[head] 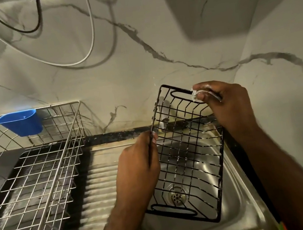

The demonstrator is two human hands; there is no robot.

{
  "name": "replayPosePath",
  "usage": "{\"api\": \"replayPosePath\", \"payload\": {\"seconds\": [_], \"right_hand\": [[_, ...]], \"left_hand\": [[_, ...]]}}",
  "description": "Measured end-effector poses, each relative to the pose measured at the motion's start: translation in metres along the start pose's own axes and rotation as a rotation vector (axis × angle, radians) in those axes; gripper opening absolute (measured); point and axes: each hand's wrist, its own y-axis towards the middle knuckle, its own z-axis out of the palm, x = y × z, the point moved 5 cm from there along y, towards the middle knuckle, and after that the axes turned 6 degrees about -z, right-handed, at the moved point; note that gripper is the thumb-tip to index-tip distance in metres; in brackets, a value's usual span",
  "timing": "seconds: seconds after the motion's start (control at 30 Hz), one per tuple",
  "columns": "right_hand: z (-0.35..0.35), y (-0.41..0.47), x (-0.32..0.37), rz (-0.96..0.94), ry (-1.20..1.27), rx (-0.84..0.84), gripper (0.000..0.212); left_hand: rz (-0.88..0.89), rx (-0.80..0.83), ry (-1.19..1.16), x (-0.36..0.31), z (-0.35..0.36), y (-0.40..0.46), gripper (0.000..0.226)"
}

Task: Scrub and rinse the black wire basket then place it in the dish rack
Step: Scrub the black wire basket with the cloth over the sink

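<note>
Black wire basket (189, 154) is held in the air over the sink (235, 196), tipped up so its open grid faces the camera. Long axis runs near-to-far, far end leaning slightly left; one oval handle loop at the far end, another at the near end.

Left hand (138, 168) grips the basket's left rim, fingers curled round the wire. Right hand (227, 103) is at the far right corner, pinching a small whitish scrubber (195, 94) (soapy, shape hard to make out) against the top rim wire.

Drain (176, 196) shows through the grid near the basket's near end. Ribbed drainboard (101, 181) lies just left of the sink. Steel dish rack (29, 172) stands further left, well apart from the basket, with a blue cup holder (21, 122) hung on its far rail. Marble-pattern wall behind, with cables (93, 35) looping down it.

Rack is cut off at left and bottom edges. A tap-like fitting behind the grid is blurred. Frame is motion-smeared overall.
</note>
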Motion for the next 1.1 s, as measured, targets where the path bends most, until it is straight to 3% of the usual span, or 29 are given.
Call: {"api": "replayPosePath", "payload": {"seconds": [0.1, 0.17, 0.2, 0.33, 0.47, 0.6, 0.77, 0.87, 1.03, 1.1], "right_hand": [[-0.005, -0.004, 0.004, 0.012, 0.007, -0.187, 0.023], [-0.014, -0.005, 0.012, -0.092, -0.003, -0.313, 0.023], [-0.015, -0.004, 0.015, -0.163, 0.004, -0.292, 0.024], [0.005, -0.001, 0.020, -0.225, -0.029, 0.105, 0.047], [0.002, 0.003, 0.021, -0.204, -0.064, -0.009, 0.035], [-0.011, 0.012, 0.009, 0.035, 0.151, -0.180, 0.029], [0.015, 0.006, 0.029, -0.277, -0.023, 0.238, 0.039], [0.010, 0.005, 0.024, -0.262, -0.043, 0.086, 0.031], [-0.006, 0.013, 0.007, 0.101, 0.458, -0.268, 0.021], [-0.011, 0.017, 0.015, 0.029, 0.318, -0.214, 0.030]], "left_hand": [[-0.014, 0.003, -0.039, -0.001, 0.000, 0.000, 0.012], [-0.015, 0.011, -0.049, -0.001, 0.000, 0.000, 0.013], [-0.011, 0.014, -0.044, -0.001, 0.000, 0.000, 0.012], [0.024, -0.001, -0.007, -0.004, 0.001, -0.003, 0.008], [0.013, 0.028, -0.023, -0.006, 0.003, -0.003, 0.009], [-0.015, 0.071, 0.004, 0.000, 0.005, -0.004, 0.012], [-0.005, 0.084, -0.010, -0.003, 0.009, -0.006, 0.011], [-0.007, 0.092, -0.035, -0.006, 0.011, -0.007, 0.013], [-0.019, 0.127, 0.026, -0.005, 0.012, -0.004, 0.019], [-0.021, 0.137, 0.016, -0.006, 0.011, -0.005, 0.018]]}}
